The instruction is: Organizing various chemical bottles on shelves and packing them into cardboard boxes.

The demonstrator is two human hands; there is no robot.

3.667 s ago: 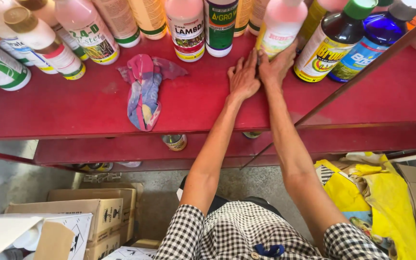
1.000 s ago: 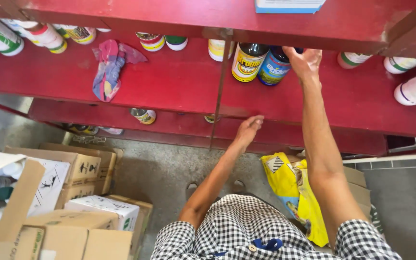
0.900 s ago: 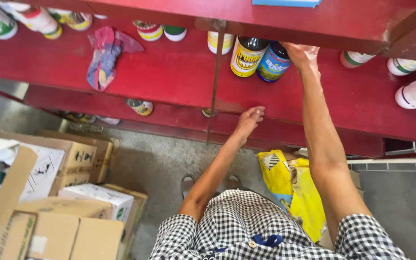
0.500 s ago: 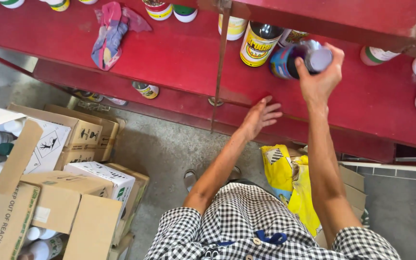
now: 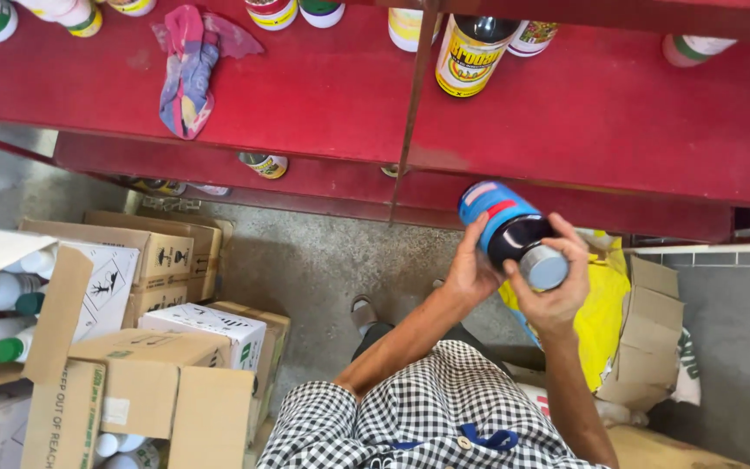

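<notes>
Bottle (image 5: 514,233) now off shelf (image 5: 618,130), both hands

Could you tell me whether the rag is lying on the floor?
No, the rag lies on the red shelf, well above the floor.

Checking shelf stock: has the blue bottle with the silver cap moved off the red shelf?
Yes. The blue bottle has come off the red shelf, toward the person, below its front edge, held in both hands.
</notes>
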